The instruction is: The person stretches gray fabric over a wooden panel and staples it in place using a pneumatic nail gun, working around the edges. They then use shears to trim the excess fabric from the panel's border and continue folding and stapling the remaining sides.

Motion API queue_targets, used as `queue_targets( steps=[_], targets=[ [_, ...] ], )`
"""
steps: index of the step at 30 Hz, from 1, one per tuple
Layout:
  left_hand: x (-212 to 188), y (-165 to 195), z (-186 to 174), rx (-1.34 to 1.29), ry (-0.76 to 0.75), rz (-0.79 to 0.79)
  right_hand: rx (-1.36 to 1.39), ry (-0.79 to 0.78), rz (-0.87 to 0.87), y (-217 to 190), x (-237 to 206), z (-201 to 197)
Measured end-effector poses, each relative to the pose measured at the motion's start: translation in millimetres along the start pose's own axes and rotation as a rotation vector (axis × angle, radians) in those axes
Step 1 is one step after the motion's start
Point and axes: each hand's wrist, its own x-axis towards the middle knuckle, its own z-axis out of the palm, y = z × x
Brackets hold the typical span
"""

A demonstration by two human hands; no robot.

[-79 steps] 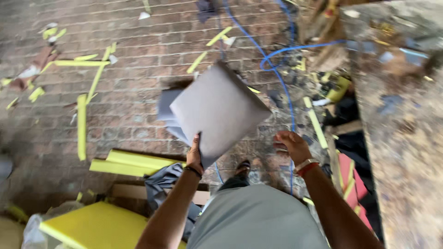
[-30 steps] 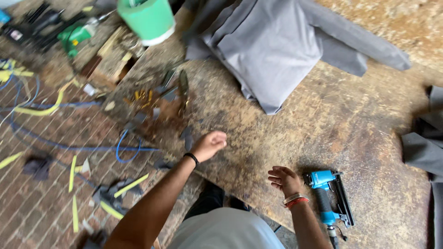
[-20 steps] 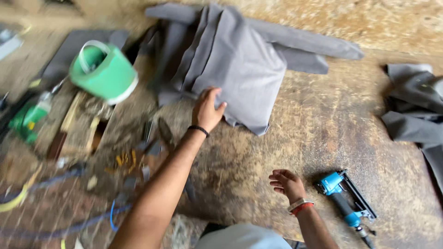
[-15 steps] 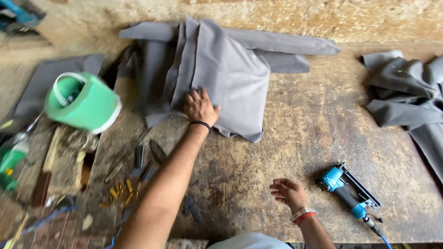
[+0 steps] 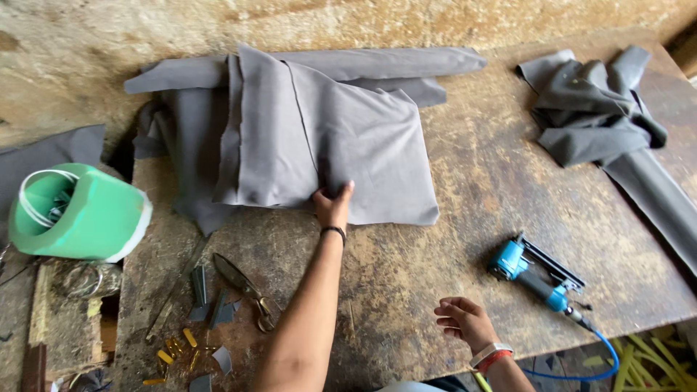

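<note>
head view: i'm reaching my left hand (image 5: pixel 332 207) out over the workbench (image 5: pixel 465 239) and pinching the near edge of the grey cushion cover (image 5: pixel 341 138), fingers on top, thumb looking tucked under the hem, so the grip is closed on the fabric. probably holding the edge there to keep the cover flat and square on the bench. the cover is lying mid-bench, partly overlapping a loose grey fabric sheet (image 5: pixel 181 123) that is spreading out to the left behind it. my right hand (image 5: pixel 465 323) is hovering near the bench's front edge, fingers loosely curled, holding nothing, close to the blue pneumatic stapler (image 5: pixel 534 272), which is sitting just right of it within easy reach, hose trailing off the edge. scissors (image 5: pixel 239 287) and fabric scraps (image 5: pixel 210 308) are lying left of my forearm. a green bucket (image 5: pixel 76 214) is tipped on its side at the far left. more crumpled grey fabric (image 5: pixel 592 116) is piled at the far right, well clear of the cover.
</note>
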Motion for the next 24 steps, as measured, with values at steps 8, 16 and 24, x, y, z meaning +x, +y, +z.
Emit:
queue_targets(
  steps=[8,16,24],
  targets=[
    [-52.7,-20.6,21.5,-0.153,-0.233,-0.128,0.204,0.109,-0.022,-12.0,23.6,-70.8],
    [-265.7,-141.3,-52.0,-0.226,-0.259,-0.252,0.581,0.029,-0.119,-49.8,73.9,-185.8],
    [-361.8,-201.9,-22.3,-0.115,0.192,-0.46,-0.188,-0.059,-0.149,-54.4,77.0,-230.6]
  ],
)
